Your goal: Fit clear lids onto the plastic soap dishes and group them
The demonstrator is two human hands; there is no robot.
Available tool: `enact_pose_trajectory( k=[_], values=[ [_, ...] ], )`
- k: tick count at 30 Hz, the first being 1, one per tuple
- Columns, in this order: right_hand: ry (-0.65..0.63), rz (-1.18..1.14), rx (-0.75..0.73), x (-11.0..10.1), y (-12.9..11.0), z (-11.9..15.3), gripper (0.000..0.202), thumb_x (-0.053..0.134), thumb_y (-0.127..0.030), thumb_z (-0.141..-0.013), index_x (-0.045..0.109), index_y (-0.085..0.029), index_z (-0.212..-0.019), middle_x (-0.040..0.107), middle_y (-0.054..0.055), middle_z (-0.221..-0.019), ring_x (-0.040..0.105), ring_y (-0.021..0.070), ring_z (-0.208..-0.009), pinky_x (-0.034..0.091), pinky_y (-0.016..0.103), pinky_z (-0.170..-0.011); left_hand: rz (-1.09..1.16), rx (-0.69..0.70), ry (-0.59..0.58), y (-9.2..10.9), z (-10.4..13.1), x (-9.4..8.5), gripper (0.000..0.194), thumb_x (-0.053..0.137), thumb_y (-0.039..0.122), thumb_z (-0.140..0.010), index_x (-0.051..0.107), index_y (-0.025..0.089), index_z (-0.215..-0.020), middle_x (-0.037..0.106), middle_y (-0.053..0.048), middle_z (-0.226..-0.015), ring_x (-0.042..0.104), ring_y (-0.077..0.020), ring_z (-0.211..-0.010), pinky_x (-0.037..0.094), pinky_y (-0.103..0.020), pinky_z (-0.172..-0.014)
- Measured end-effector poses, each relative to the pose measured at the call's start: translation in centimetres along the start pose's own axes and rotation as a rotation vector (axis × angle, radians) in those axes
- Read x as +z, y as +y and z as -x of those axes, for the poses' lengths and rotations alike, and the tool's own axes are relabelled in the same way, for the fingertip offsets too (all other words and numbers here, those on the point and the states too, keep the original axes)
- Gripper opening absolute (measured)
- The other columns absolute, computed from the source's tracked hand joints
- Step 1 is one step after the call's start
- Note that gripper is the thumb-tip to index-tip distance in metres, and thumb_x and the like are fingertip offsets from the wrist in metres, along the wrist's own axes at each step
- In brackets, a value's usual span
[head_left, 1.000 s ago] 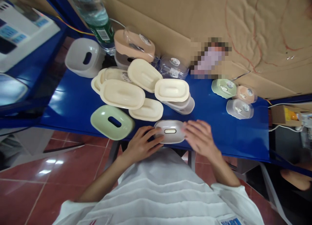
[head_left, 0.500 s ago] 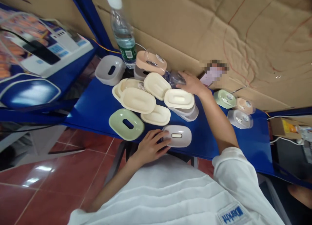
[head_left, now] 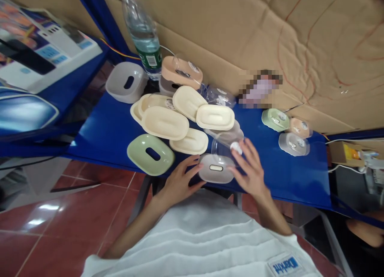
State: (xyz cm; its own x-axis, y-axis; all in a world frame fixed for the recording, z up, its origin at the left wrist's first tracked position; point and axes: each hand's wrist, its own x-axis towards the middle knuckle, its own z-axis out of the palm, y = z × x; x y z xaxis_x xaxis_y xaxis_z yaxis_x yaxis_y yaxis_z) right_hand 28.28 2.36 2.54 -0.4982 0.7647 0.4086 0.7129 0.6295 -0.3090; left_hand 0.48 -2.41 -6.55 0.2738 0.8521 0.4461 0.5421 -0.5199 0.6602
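Here the left hand (head_left: 179, 180) steadies the grey box (head_left: 216, 169) at the counter's (head_left: 276, 177) near edge, while the right hand's (head_left: 250, 169) fingers clamp a clear lid (head_left: 224, 145) just above it.

A blue patch (head_left: 283, 265) on the white shirt (head_left: 210, 237) reads "Darkht", seen upside down; nothing else is legible.

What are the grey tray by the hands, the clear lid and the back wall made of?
The grey tray looks like moulded plastic, smooth and slightly glossy, with rounded edges. The clear lid in the right hand seems to be thin see-through plastic: the blue table shows through it. The wall looks like brown cardboard, matte and creased.
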Motion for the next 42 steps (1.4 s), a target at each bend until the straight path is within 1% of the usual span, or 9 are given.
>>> enact_pose_trajectory(
  k=[2, 5, 10, 15, 20, 26, 34, 38, 42],
  values=[
    [-0.08, 0.007, 0.037, 1.2, -1.6, 3.8, 0.074, 0.07, -0.033, -0.105, 0.037, -0.035, -0.171, 0.04, 0.01, -0.176, 0.036, 0.0363, -0.164, 0.045, 0.063, -0.127, -0.007, 0.002, -0.014, -0.1, 0.1, 0.1, 0.066, 0.081, 0.034, -0.096, 0.049, 0.026, -0.153, 0.059, -0.019, -0.151, 0.069, -0.0307, -0.133, 0.068, -0.043, -0.099],
    [-0.21, 0.072, 0.06, 2.8, -2.7, 6.4, 0.07, 0.069, -0.041, -0.106, 0.041, -0.032, -0.169, 0.035, 0.015, -0.177, 0.031, 0.0396, -0.166, 0.042, 0.068, -0.126, -0.03, 0.065, -0.04, -0.3, 0.0, 0.0, 0.072, 0.078, 0.03, -0.098, 0.042, 0.03, -0.16, 0.058, -0.019, -0.154, 0.071, -0.0294, -0.131, 0.069, -0.042, -0.096],
    [-0.281, 0.126, 0.034, 3.5, -2.8, 5.9, 0.063, 0.071, -0.042, -0.105, 0.051, -0.03, -0.163, 0.04, 0.014, -0.175, 0.029, 0.0372, -0.166, 0.04, 0.064, -0.128, 0.026, 0.077, -0.198, -0.6, -0.2, -0.5, 0.078, 0.077, 0.029, -0.099, 0.038, 0.034, -0.167, 0.059, -0.015, -0.154, 0.064, -0.0293, -0.139, 0.065, -0.044, -0.108],
    [-0.297, 0.126, 0.078, 3.2, -2.9, 4.9, 0.064, 0.07, -0.048, -0.104, 0.052, -0.034, -0.163, 0.042, 0.013, -0.174, 0.034, 0.0377, -0.163, 0.044, 0.061, -0.125, 0.05, -0.02, -0.163, -0.2, -0.4, -0.4, 0.087, 0.082, 0.041, -0.095, 0.035, 0.036, -0.169, 0.059, -0.014, -0.153, 0.066, -0.0302, -0.137, 0.065, -0.046, -0.108],
    [-0.289, 0.134, 0.08, 3.4, -3.1, 4.6, 0.062, 0.069, -0.045, -0.105, 0.051, -0.032, -0.163, 0.042, 0.016, -0.173, 0.032, 0.0392, -0.163, 0.039, 0.066, -0.127, 0.089, -0.103, -0.187, 0.2, -0.8, -0.3, 0.084, 0.08, 0.04, -0.097, 0.035, 0.037, -0.168, 0.057, -0.012, -0.153, 0.062, -0.0296, -0.141, 0.059, -0.049, -0.117],
    [-0.288, 0.009, 0.08, 3.5, -2.0, 4.0, 0.061, 0.07, -0.046, -0.104, 0.053, -0.032, -0.161, 0.043, 0.016, -0.17, 0.031, 0.0384, -0.163, 0.045, 0.062, -0.125, 0.114, -0.192, -0.209, 0.3, -1.4, -0.5, 0.077, 0.081, 0.044, -0.096, 0.044, 0.035, -0.163, 0.06, -0.011, -0.146, 0.064, -0.0302, -0.138, 0.059, -0.05, -0.117],
    [-0.052, 0.076, 0.015, 4.6, -1.1, 8.1, 0.041, 0.079, -0.042, -0.099, 0.071, -0.035, -0.139, 0.061, 0.01, -0.144, 0.046, 0.0352, -0.154, 0.043, 0.062, -0.126, 0.117, -0.056, -0.249, 1.1, -1.7, 0.6, 0.083, 0.079, 0.037, -0.098, 0.035, 0.033, -0.168, 0.059, -0.014, -0.149, 0.064, -0.0287, -0.138, 0.059, -0.046, -0.116],
    [-0.044, 0.129, 0.035, 3.4, -0.6, 10.9, 0.041, 0.077, -0.042, -0.099, 0.07, -0.037, -0.14, 0.066, 0.008, -0.137, 0.055, 0.0318, -0.145, 0.043, 0.059, -0.126, 0.099, 0.011, -0.298, 2.4, -2.6, 1.8, 0.078, 0.076, 0.038, -0.099, 0.038, 0.028, -0.167, 0.064, -0.014, -0.146, 0.065, -0.0291, -0.137, 0.059, -0.047, -0.116],
    [-0.048, 0.207, 0.162, 1.0, 2.9, 11.6, 0.045, 0.071, -0.041, -0.103, 0.065, -0.033, -0.147, 0.065, 0.011, -0.144, 0.052, 0.0341, -0.151, 0.043, 0.062, -0.125, 0.045, 0.123, -0.243, 3.2, -3.6, 2.2, 0.064, 0.07, 0.027, -0.103, 0.045, 0.024, -0.162, 0.065, -0.015, -0.146, 0.062, -0.0288, -0.141, 0.047, -0.059, -0.127]
  ],
)
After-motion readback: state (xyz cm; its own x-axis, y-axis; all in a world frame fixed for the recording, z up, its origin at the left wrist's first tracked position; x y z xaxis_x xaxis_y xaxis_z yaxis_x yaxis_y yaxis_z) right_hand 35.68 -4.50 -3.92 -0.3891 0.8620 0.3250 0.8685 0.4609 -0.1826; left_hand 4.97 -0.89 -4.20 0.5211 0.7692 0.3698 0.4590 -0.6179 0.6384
